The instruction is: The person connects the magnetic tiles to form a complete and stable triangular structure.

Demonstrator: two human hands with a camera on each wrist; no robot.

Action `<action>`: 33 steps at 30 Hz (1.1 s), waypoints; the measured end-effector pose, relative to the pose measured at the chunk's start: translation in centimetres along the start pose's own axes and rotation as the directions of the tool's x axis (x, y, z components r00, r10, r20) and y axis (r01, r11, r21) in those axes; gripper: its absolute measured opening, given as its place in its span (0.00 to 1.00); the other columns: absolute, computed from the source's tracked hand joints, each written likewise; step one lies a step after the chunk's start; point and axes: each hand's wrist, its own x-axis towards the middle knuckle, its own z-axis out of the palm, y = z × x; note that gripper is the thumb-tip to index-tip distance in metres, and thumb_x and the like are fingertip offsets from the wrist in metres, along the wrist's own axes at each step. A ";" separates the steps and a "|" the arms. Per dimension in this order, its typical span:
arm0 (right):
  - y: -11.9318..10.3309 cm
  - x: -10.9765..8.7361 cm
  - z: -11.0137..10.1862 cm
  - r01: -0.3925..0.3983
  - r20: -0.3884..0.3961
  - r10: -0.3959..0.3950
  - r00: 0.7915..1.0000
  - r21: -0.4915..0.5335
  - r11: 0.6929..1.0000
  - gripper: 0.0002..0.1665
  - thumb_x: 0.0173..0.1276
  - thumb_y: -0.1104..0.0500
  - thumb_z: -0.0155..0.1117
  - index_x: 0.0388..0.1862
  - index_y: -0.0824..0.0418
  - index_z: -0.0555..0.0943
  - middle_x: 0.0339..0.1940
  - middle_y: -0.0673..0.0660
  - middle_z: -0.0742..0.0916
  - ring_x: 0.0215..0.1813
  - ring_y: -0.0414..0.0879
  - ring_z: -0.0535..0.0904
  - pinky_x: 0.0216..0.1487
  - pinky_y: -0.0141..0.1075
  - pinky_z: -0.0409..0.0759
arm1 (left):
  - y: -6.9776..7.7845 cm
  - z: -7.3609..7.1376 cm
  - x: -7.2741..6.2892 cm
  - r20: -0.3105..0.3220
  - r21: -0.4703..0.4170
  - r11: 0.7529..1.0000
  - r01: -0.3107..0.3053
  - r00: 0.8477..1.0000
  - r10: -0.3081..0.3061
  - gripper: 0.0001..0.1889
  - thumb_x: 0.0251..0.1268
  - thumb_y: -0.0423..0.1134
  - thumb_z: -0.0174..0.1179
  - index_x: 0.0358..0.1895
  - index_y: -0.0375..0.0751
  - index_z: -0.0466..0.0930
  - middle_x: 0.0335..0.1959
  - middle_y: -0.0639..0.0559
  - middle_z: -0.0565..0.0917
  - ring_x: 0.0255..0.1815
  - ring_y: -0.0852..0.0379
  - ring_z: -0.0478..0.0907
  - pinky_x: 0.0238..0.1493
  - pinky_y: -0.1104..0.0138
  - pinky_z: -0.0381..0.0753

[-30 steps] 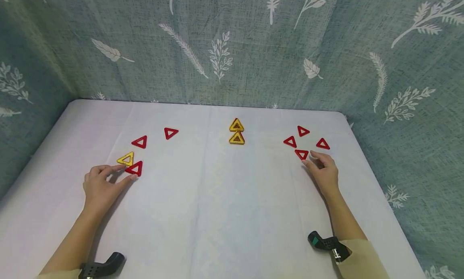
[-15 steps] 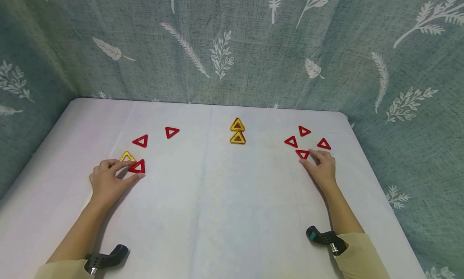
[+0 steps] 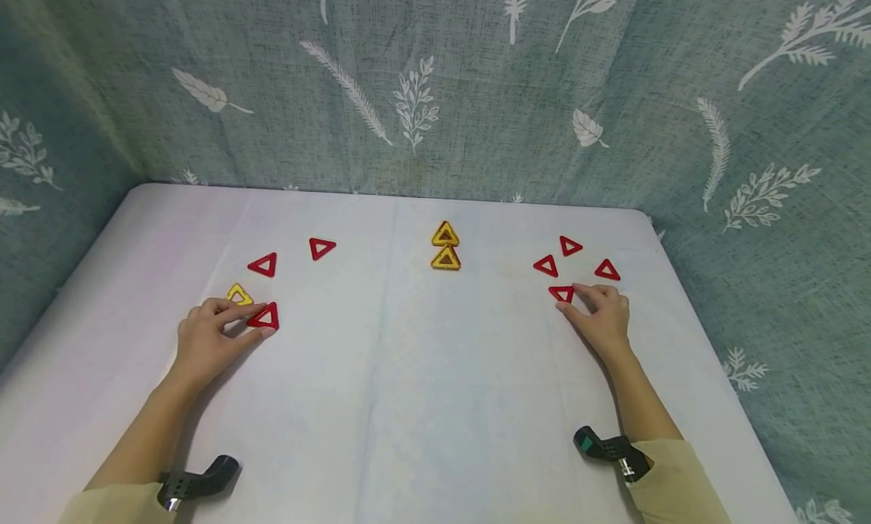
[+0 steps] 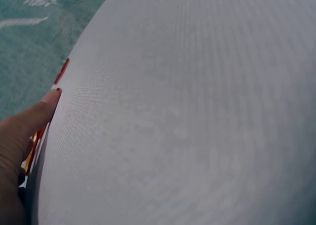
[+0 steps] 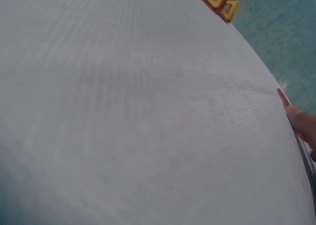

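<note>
My left hand (image 3: 207, 342) pinches a hollow red triangle tile (image 3: 274, 317) between thumb and index finger. A yellow triangle tile (image 3: 244, 293) lies just behind those fingers, partly hidden. On the right, the thumb and index finger of my right hand (image 3: 604, 321) pinch another red triangle tile (image 3: 561, 288). Two triangle piles, a far one (image 3: 445, 242) and a near one (image 3: 445, 267), sit point to base at the back middle, yellow on top. Red shows under the yellow in the right wrist view, on the pile (image 5: 210, 3). Both wrist views catch the held tiles only edge-on.
Two loose red tiles lie at the back left, one (image 3: 274, 265) behind the left hand and one (image 3: 323, 243) farther in. Several red tiles (image 3: 607, 275) lie beyond the right hand. A white cloth (image 3: 408, 403) covers the table, and a patterned green curtain (image 3: 476, 131) hangs behind it.
My left hand has shifted right with its red tile, off the yellow tile, which has turned slightly. My right hand has closed on its red tile and drawn it slightly left and nearer.
</note>
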 end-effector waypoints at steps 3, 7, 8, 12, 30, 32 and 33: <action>0.2 -0.2 -0.2 0.083 0.021 -0.083 0.996 0.002 0.997 0.28 0.58 0.54 0.69 0.57 0.61 0.78 0.52 0.67 0.72 0.56 0.63 0.61 0.49 0.54 0.58 | 0.1 0.1 0.0 0.002 -0.012 1.000 -0.016 1.000 0.016 0.24 0.51 0.38 0.69 0.53 0.34 0.79 0.45 0.35 0.69 0.47 0.37 0.63 0.42 0.47 0.55; 0.1 -0.3 -0.4 0.159 0.055 -0.160 0.986 0.022 0.987 0.26 0.59 0.57 0.68 0.57 0.62 0.78 0.49 0.67 0.73 0.54 0.64 0.62 0.51 0.56 0.54 | 0.4 0.2 0.0 0.015 -0.028 0.999 -0.025 1.000 0.025 0.24 0.51 0.39 0.70 0.53 0.35 0.80 0.46 0.36 0.69 0.47 0.38 0.63 0.42 0.47 0.54; 0.0 -0.4 -0.4 0.164 0.062 -0.166 0.984 0.033 0.986 0.26 0.59 0.58 0.68 0.57 0.62 0.78 0.48 0.66 0.73 0.53 0.63 0.62 0.51 0.55 0.54 | 0.5 0.2 0.1 0.020 -0.030 0.999 -0.031 0.999 0.031 0.24 0.50 0.39 0.70 0.53 0.35 0.80 0.46 0.36 0.69 0.47 0.39 0.63 0.42 0.48 0.54; -0.1 -0.5 -0.4 0.173 0.075 -0.177 0.981 0.062 0.983 0.25 0.58 0.58 0.69 0.55 0.63 0.79 0.46 0.65 0.76 0.51 0.60 0.63 0.48 0.52 0.54 | 0.9 0.5 0.2 0.036 -0.038 0.998 -0.059 0.998 0.060 0.24 0.50 0.40 0.70 0.53 0.37 0.80 0.44 0.38 0.70 0.44 0.42 0.64 0.41 0.50 0.54; -1.3 -1.1 0.2 0.138 0.196 -0.171 0.966 0.172 0.975 0.23 0.55 0.58 0.73 0.51 0.62 0.83 0.45 0.60 0.80 0.54 0.54 0.64 0.50 0.50 0.52 | 4.3 3.9 0.2 0.054 -0.081 0.977 -0.195 0.978 0.200 0.21 0.48 0.38 0.71 0.49 0.40 0.84 0.38 0.45 0.72 0.42 0.48 0.66 0.41 0.54 0.55; -1.5 -1.1 0.3 0.143 0.214 -0.180 0.960 0.179 0.973 0.22 0.55 0.58 0.73 0.50 0.61 0.83 0.44 0.59 0.80 0.54 0.53 0.64 0.50 0.50 0.53 | 4.9 4.3 0.2 0.060 -0.079 0.975 -0.208 0.975 0.213 0.21 0.47 0.39 0.71 0.49 0.41 0.84 0.37 0.46 0.72 0.41 0.49 0.66 0.41 0.55 0.55; -1.6 -1.2 0.4 0.145 0.219 -0.184 0.958 0.183 0.972 0.22 0.55 0.59 0.73 0.50 0.61 0.84 0.44 0.59 0.80 0.53 0.53 0.64 0.50 0.50 0.53 | 5.1 4.4 0.2 0.065 -0.080 0.974 -0.211 0.974 0.216 0.21 0.47 0.39 0.71 0.48 0.42 0.84 0.37 0.47 0.72 0.41 0.49 0.66 0.41 0.55 0.55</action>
